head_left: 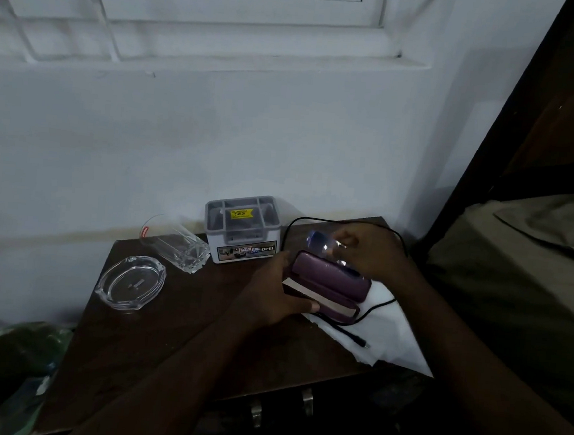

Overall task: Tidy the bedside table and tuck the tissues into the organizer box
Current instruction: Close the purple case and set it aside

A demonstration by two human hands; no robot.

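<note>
The white tissues (386, 328) are lying flat at the right of the bedside table (153, 323), under a purple case (328, 282), a book (320, 305) and a black cable (352, 334). The left hand (272, 298) is gripping the book's near end; the right hand (375, 255) is holding a small clear bottle (324, 244) above the case. The organizer box (243, 229) is sitting just behind, apart from the tissues.

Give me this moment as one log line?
left hand: holds purple book | right hand: grips small bottle | tissues: still outside organizer box
</note>
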